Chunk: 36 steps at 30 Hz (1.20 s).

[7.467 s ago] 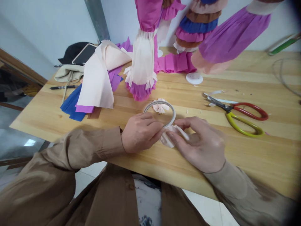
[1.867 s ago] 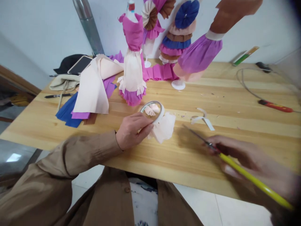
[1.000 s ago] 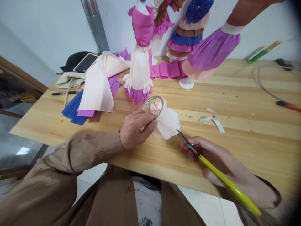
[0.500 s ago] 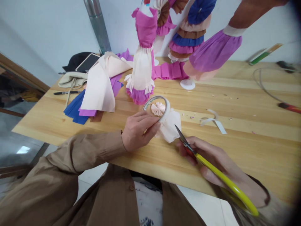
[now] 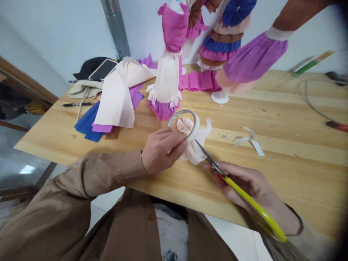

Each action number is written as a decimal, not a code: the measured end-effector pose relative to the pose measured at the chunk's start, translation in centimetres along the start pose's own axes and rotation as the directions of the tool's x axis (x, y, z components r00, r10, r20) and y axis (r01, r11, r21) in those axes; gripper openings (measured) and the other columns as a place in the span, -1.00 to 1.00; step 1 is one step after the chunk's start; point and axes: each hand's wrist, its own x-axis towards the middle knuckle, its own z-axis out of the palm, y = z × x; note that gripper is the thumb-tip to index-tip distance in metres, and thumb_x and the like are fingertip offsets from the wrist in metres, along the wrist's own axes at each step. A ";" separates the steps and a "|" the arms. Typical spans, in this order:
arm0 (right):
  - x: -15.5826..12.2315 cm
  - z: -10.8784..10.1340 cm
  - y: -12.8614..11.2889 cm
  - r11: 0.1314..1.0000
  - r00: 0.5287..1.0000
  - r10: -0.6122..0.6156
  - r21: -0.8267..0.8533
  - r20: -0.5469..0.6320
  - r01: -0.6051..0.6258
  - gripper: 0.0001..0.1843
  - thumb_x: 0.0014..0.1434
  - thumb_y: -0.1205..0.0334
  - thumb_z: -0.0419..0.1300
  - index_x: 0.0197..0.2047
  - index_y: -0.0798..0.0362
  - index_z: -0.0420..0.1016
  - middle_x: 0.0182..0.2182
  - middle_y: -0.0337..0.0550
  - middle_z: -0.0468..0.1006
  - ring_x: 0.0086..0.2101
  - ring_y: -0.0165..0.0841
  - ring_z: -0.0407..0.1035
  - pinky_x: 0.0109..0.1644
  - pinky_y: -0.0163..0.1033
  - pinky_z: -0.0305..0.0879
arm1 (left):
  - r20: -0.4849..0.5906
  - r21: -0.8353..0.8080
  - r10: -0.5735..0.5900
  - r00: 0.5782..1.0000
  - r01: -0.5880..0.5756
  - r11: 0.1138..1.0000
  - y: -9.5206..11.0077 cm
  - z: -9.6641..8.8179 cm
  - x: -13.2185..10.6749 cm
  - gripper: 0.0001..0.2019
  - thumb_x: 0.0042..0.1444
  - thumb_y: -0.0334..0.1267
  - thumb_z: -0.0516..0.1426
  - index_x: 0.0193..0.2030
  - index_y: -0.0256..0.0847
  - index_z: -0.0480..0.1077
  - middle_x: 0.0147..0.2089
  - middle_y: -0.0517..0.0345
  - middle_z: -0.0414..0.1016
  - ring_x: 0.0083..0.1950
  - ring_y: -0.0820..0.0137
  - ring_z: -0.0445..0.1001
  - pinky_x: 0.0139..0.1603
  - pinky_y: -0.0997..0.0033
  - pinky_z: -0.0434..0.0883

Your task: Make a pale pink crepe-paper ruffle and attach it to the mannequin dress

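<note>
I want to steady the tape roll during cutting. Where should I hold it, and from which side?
Pinch the near-left rim of the tape roll, coming from the left, as the left hand does. It is a thin open ring, and its right side carries the pale paper where the scissors cut.

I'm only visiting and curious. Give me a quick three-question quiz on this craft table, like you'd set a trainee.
1. True or false: the right hand holds the scissors.
2. What does the left hand grip? A: tape roll. B: pen. C: phone.
3. Fill in: the scissors' tips reach the pale ____ beside the tape roll.

Key: 1 true. 2 A. 3 paper.
</note>
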 end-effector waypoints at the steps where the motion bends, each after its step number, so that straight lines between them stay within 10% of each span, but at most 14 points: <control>1: 0.0 0.1 0.1 1.000 1.000 0.002 -0.007 -0.002 -0.002 -0.52 0.02 -0.18 0.34 -0.12 -0.01 0.66 -0.45 -0.16 0.44 -0.45 -0.41 0.26 -0.38 -0.32 0.31 | 0.005 -0.002 -0.002 1.000 0.002 1.000 0.0 0.0 0.0 -0.90 0.22 -0.39 0.11 -0.28 -0.32 0.45 -0.39 0.05 0.58 -0.36 0.44 0.49 -0.29 0.47 0.47; 22: 0.9 -1.5 0.6 0.928 0.971 -0.133 -0.319 0.198 0.193 -0.68 0.20 -0.10 0.15 -0.17 -0.02 0.39 -0.48 -0.22 0.33 -0.50 -0.37 0.24 -0.47 -0.27 0.25 | 0.016 -0.031 -0.038 0.999 0.038 0.999 0.0 0.0 0.0 -0.89 0.24 -0.36 0.09 -0.29 -0.27 0.44 -0.40 0.12 0.55 -0.36 0.48 0.47 -0.30 0.50 0.45; 29: 2.1 -3.8 0.5 0.376 0.930 -0.278 -0.864 0.240 0.335 -0.45 0.17 0.13 0.15 0.22 0.03 0.39 -0.09 0.08 0.61 -0.31 -0.09 0.55 -0.35 -0.06 0.47 | 0.058 -0.055 -0.054 0.997 0.058 0.997 -0.7 -0.4 0.3 -0.87 0.24 -0.36 0.09 -0.30 -0.30 0.44 -0.44 0.09 0.52 -0.38 0.46 0.45 -0.33 0.48 0.43; 32: 2.7 -4.1 0.3 0.270 0.918 -0.300 -0.900 0.258 0.341 -0.49 0.18 0.14 0.14 0.19 0.06 0.45 -0.15 0.09 0.62 -0.29 -0.04 0.55 -0.32 -0.01 0.48 | 0.092 -0.149 0.015 0.996 -0.001 0.989 -1.0 -0.4 0.4 -0.91 0.22 -0.40 0.10 -0.26 -0.32 0.45 -0.38 0.05 0.56 -0.30 0.44 0.49 -0.25 0.47 0.47; 36: 4.0 -3.2 -0.6 0.497 0.880 -0.474 -0.813 0.038 0.302 -0.60 0.20 0.04 0.20 0.03 0.05 0.56 -0.10 0.15 0.60 -0.14 0.02 0.51 -0.12 0.09 0.45 | 0.129 -0.288 0.066 0.989 -0.026 0.957 -1.0 -0.2 0.4 -0.92 0.20 -0.42 0.13 -0.23 -0.33 0.45 -0.35 0.02 0.57 -0.24 0.42 0.52 -0.18 0.45 0.51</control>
